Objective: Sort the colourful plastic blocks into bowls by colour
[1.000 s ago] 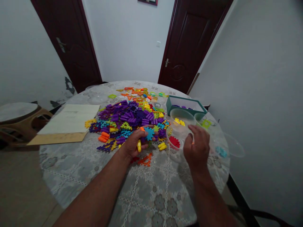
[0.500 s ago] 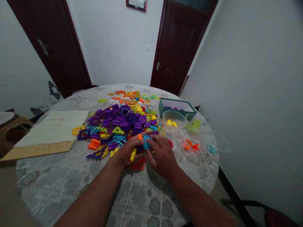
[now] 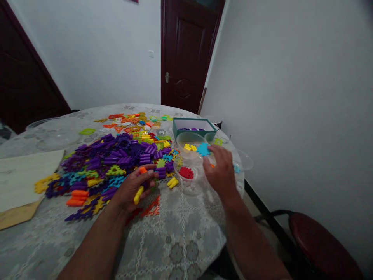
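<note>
My left hand [image 3: 132, 188] rests at the near edge of a heap of coloured plastic pieces [image 3: 116, 157], fingers closed round a yellow piece [image 3: 137, 195] and an orange piece [image 3: 142, 170]. My right hand [image 3: 220, 171] is raised over the clear bowls at the right, pinching a blue gear-shaped piece [image 3: 203, 149] at its fingertips. Just left of that hand stands a clear bowl with red pieces [image 3: 185, 173]. Behind it a clear bowl with yellow pieces [image 3: 190, 142] sits on the patterned round table [image 3: 180, 241].
A green box [image 3: 193, 126] holds purple pieces at the back right. More clear bowls [image 3: 244, 160] stand near the table's right edge. Loose orange pieces [image 3: 151, 209] lie by my left wrist. Paper and cardboard [image 3: 17, 182] lie left. A red stool [image 3: 323, 245] stands right.
My right hand took the blue gear piece from my left hand and carried it right, up over the bowls. The view swung to the right.
</note>
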The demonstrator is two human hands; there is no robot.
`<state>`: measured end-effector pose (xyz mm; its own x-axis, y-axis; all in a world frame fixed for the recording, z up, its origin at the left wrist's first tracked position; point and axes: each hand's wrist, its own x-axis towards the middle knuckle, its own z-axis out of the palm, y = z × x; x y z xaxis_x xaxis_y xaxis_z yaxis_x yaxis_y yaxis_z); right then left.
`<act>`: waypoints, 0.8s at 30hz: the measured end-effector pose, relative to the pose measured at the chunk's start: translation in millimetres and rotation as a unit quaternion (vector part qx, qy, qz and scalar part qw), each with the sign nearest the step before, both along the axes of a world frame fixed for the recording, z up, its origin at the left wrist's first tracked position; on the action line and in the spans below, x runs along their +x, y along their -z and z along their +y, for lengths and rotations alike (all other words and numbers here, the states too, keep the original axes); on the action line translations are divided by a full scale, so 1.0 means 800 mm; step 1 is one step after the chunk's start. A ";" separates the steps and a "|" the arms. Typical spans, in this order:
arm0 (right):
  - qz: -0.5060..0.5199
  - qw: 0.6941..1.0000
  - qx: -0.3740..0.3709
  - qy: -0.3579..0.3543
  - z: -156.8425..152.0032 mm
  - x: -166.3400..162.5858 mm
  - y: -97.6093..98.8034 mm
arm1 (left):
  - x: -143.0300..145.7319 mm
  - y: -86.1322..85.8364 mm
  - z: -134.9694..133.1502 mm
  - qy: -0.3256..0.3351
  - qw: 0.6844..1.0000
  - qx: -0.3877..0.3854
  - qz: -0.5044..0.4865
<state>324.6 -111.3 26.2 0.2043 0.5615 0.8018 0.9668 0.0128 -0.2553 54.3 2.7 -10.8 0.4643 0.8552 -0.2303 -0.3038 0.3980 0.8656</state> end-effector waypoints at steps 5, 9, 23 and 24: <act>-0.041 0.981 -0.060 0.179 -0.027 0.127 0.018 | 0.001 0.001 -0.006 0.009 1.000 0.003 0.002; -0.045 0.947 -0.147 0.281 -0.037 0.184 0.048 | 0.002 0.000 -0.009 0.011 1.000 -0.011 -0.008; 0.008 0.971 -0.097 -0.216 0.002 -0.066 0.020 | 0.002 0.006 -0.009 0.067 0.997 -0.032 -0.010; 0.008 0.963 -0.115 -0.245 0.006 -0.087 0.020 | 0.002 0.008 -0.009 0.076 0.997 -0.025 -0.006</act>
